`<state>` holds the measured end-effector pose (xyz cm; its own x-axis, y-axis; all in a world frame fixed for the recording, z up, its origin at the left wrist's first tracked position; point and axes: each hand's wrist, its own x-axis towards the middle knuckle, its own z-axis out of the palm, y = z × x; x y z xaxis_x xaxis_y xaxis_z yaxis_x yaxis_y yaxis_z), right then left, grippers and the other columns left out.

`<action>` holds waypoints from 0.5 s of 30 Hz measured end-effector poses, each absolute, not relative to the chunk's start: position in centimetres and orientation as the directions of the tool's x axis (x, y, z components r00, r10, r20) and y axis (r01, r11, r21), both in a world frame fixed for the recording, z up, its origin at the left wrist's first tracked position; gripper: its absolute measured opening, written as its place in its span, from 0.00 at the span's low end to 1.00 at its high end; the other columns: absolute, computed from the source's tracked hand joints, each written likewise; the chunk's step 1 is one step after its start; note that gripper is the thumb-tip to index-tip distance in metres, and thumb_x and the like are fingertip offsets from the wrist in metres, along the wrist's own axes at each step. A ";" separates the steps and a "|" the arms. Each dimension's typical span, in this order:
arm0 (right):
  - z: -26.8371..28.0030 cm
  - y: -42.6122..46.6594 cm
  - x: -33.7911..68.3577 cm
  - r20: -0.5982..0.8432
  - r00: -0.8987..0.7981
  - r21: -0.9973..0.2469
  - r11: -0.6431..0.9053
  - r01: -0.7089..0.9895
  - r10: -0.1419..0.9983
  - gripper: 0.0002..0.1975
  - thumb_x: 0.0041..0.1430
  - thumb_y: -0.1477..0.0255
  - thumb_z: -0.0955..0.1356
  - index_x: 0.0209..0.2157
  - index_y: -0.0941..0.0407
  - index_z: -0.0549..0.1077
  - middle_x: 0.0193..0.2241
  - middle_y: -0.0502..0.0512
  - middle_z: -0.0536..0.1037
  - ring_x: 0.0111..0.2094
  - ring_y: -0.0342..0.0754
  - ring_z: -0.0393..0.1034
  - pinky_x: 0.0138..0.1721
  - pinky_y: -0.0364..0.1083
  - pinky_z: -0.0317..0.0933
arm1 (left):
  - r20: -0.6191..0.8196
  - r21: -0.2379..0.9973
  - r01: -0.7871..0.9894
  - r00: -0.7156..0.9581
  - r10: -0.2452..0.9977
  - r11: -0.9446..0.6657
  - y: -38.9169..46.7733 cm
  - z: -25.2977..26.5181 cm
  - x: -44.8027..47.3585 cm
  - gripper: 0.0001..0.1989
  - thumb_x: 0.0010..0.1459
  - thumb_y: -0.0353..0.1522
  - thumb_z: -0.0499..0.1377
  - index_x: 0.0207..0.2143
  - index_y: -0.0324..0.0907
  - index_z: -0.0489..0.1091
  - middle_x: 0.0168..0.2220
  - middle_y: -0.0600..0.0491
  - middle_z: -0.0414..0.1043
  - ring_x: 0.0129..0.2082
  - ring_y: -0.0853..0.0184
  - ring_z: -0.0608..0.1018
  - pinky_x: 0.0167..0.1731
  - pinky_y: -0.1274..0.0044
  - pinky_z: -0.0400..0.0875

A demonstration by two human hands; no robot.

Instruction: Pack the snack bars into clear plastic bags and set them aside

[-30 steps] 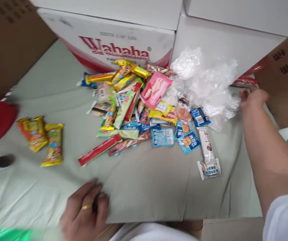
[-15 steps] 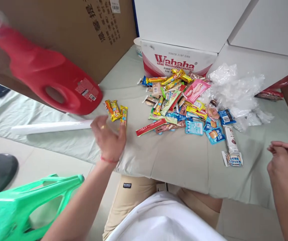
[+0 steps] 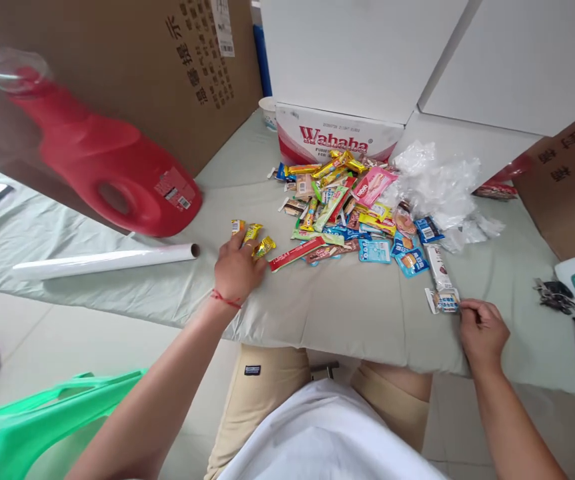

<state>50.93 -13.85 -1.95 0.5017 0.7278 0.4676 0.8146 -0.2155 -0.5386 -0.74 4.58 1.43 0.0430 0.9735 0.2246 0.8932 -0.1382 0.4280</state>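
Note:
My left hand rests on the cloth with its fingers bent over several small yellow snack packets. Their upper ends stick out past the fingertips, and the rest is hidden under the hand. A long red wrapper lies just to the right of that hand. My right hand pinches the right edge of a small white-and-blue biscuit packet at the front right. That packet touches the lower end of a white bar wrapper. Between the hands, further back, lies a heap of mixed wrapped snacks.
Crumpled clear plastic bags lie right of the heap, before white boxes and a Wahaha carton. A red jug and a white roll are at left. A green plastic stool stands below the table edge.
My left hand has come down onto the yellow packets, which have shifted right. My right hand has moved left from the cloth at far right and taken hold of the biscuit packet's edge.

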 end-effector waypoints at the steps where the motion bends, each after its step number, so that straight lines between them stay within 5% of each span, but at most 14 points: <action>1: -1.8 -13.8 50.8 0.476 0.469 -0.518 -0.194 0.833 0.744 0.11 0.56 0.68 0.64 0.30 0.54 0.79 0.34 0.59 0.81 0.38 0.56 0.77 0.45 0.56 0.70 | 0.290 0.448 0.872 0.067 0.955 -0.197 4.2 1.7 -0.3 0.18 0.58 0.35 0.62 0.50 0.41 0.76 0.68 0.36 0.64 0.67 0.41 0.68 0.66 0.49 0.63; 6: -1.7 -13.5 50.6 0.473 0.436 -0.518 -0.159 0.841 0.766 0.11 0.58 0.70 0.64 0.30 0.54 0.78 0.34 0.58 0.81 0.37 0.53 0.76 0.43 0.51 0.69 | 0.409 0.452 0.728 0.346 0.845 -0.517 5.0 3.8 4.6 0.19 0.63 0.39 0.62 0.55 0.46 0.76 0.72 0.44 0.60 0.70 0.47 0.64 0.70 0.52 0.58; 12: -2.2 -14.0 51.0 0.459 0.518 -0.604 -0.174 0.778 0.722 0.11 0.59 0.69 0.65 0.32 0.55 0.79 0.34 0.57 0.80 0.38 0.51 0.76 0.45 0.50 0.68 | 0.345 0.384 0.762 0.405 0.847 -0.521 4.4 3.9 10.2 0.29 0.61 0.36 0.65 0.65 0.53 0.70 0.78 0.46 0.42 0.77 0.36 0.42 0.68 0.40 0.48; 15: -2.4 -13.7 52.3 0.427 0.592 -0.657 -0.216 0.723 0.684 0.11 0.59 0.69 0.65 0.35 0.56 0.79 0.35 0.56 0.80 0.37 0.51 0.75 0.43 0.50 0.67 | 0.452 0.382 0.683 0.449 0.771 -0.622 1.8 2.4 9.9 0.25 0.67 0.34 0.59 0.66 0.54 0.68 0.77 0.48 0.47 0.77 0.44 0.46 0.70 0.46 0.52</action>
<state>52.25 -13.72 -2.41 0.5916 0.6840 0.4267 0.7228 -0.2157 -0.6565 9.89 1.76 2.43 0.4491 0.7710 0.4515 0.6835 -0.6219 0.3822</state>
